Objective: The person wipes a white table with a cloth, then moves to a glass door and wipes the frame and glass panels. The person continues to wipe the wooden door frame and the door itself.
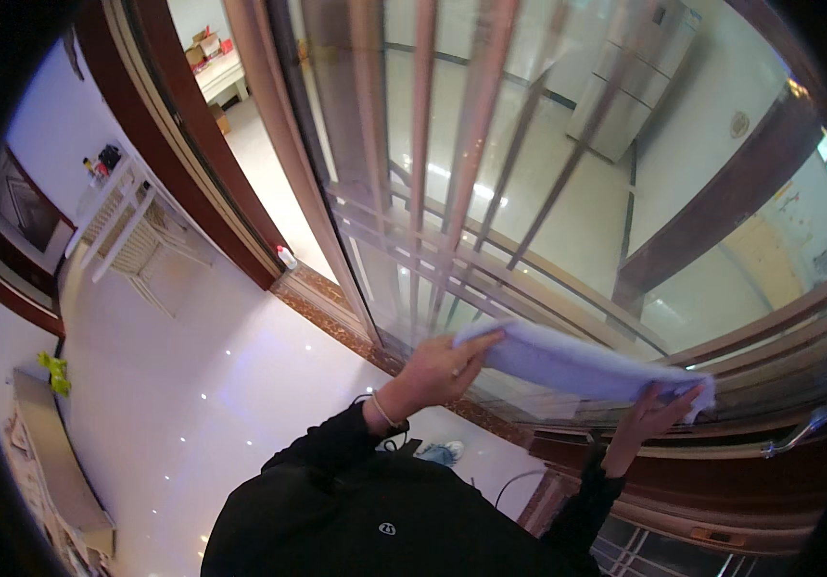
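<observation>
A folded white cloth point(579, 364) is stretched between my two hands, close to a glass sliding door with metal bars point(456, 260). My left hand point(435, 371) pinches the cloth's left end between thumb and fingers. At its right end, my right hand point(653, 422) grips the cloth, with the fingers partly over it. Whether the cloth touches the glass cannot be told. A metal door handle point(799, 433) is to the right of my right hand.
A bottle with a red cap point(286, 257) stands on the floor by the door frame. White chairs point(135, 234) are at left, near a long low cabinet point(60, 461). A brown stone threshold point(327, 317) runs under the door. A refrigerator point(630, 86) shows through the glass.
</observation>
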`<state>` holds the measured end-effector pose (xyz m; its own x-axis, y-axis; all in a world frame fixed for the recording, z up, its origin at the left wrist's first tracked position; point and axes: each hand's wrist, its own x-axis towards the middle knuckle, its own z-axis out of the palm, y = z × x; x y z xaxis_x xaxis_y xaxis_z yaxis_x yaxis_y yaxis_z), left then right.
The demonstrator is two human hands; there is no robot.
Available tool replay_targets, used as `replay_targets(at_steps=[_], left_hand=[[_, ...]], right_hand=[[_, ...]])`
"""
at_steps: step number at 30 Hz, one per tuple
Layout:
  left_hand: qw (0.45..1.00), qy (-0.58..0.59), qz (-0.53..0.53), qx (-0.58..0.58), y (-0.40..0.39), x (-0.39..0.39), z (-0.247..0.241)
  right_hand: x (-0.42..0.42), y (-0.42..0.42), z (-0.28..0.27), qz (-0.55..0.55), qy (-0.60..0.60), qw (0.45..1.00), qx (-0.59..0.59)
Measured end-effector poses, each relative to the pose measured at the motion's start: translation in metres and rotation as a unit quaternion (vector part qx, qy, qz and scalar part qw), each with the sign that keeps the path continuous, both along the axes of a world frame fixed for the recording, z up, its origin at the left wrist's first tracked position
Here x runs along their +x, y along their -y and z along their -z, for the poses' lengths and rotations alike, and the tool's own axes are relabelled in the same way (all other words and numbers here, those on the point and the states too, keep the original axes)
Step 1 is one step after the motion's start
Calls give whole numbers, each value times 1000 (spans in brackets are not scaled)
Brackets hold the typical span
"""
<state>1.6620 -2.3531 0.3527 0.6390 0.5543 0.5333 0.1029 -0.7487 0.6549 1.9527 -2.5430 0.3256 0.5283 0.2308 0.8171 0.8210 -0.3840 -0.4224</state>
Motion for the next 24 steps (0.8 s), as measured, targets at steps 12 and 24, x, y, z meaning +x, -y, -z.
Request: replay_targets(at_steps=[12,24], left_hand=[[940,125,-313,-48,-120,-128,24],[923,17,-307,-230,-142,-116,175]], right_hand=[[-194,-261,-128,-146,345,925,-70],[-261,-321,-38,-314,361,840,-256]])
